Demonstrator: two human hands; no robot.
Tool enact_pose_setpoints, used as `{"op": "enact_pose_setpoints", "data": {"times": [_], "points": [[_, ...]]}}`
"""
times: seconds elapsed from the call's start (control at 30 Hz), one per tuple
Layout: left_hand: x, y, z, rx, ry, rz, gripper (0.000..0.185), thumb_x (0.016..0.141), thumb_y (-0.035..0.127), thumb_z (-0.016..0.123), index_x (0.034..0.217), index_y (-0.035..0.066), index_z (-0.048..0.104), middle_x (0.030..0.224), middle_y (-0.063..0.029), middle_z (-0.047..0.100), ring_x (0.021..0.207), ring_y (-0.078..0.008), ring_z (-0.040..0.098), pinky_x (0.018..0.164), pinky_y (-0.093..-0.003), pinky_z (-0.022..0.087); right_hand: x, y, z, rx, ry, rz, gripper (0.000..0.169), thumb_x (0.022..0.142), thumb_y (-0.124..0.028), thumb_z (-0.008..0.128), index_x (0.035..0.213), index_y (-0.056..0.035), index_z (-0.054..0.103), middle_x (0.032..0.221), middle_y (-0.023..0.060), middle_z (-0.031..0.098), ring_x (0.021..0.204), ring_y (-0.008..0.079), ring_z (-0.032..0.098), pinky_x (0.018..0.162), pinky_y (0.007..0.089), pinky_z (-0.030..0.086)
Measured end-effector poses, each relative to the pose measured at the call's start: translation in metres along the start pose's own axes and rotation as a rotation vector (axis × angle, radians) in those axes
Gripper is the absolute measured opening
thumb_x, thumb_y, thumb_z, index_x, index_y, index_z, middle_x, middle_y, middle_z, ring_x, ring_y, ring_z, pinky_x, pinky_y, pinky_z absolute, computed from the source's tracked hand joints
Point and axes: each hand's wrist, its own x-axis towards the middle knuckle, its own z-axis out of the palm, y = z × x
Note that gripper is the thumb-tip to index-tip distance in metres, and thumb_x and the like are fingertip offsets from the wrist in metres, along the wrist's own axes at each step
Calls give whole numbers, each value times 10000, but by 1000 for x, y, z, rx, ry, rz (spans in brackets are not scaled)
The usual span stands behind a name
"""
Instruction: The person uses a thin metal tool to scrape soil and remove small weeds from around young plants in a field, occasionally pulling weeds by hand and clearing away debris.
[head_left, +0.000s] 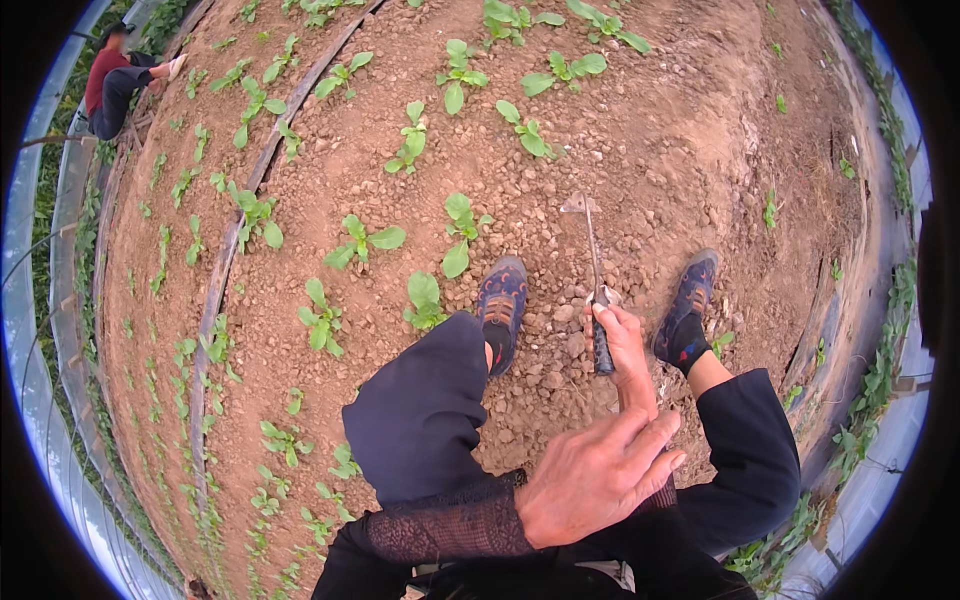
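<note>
My right hand (621, 345) grips the dark handle of a small hand hoe (592, 247). Its thin metal shaft points away from me, and the flat, soil-dusted blade (580, 203) lies at or just above the crumbly soil between and beyond my shoes. My left hand (596, 480) is held over my right forearm, palm down, with the fingers reaching right and nothing seen in it; its palm side is hidden. Leafy green seedlings (457, 232) grow left of my left shoe (502, 300), and more (529, 135) stand farther ahead.
My right shoe (686, 300) rests on clumpy soil (540, 405). A narrow dark strip (217, 277) runs lengthwise through the bed at left, with rows of seedlings (184, 184) beyond it. Another person (112, 82) sits at the far upper left. Plastic greenhouse walls (892, 442) curve along both sides.
</note>
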Motion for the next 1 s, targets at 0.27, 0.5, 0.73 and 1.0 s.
{"op": "enact_pose_setpoints", "data": {"times": [0.27,0.5,0.73,1.0], "points": [[-13,1,-3,-14,10,13,347,812,254,624,1092,57,566,768,-45,490,614,-176,561,466,-300,456,76,-53,15,-55,90,-123,234,882,-245,524,926,-17,552,625,12,525,458,102,496,386,252,395],[-7,0,-3,8,23,31,348,801,256,636,1080,58,570,765,-39,497,607,-163,565,457,-276,453,185,-63,-9,-644,395,-168,359,898,-320,468,817,27,516,597,91,554,471,186,551,429,328,427],[-3,0,-5,1,-7,34,355,806,263,631,1081,49,565,755,-45,494,600,-174,567,461,-288,454,139,23,6,-744,405,-106,431,879,-360,494,871,68,545,707,221,598,567,288,618,584,411,488],[-9,3,-4,-53,67,109,332,822,249,606,1061,23,563,805,-87,524,641,-236,593,503,-324,477,41,95,11,-653,318,-109,350,889,-332,489,812,7,518,528,63,498,400,175,498,410,336,405]]}}
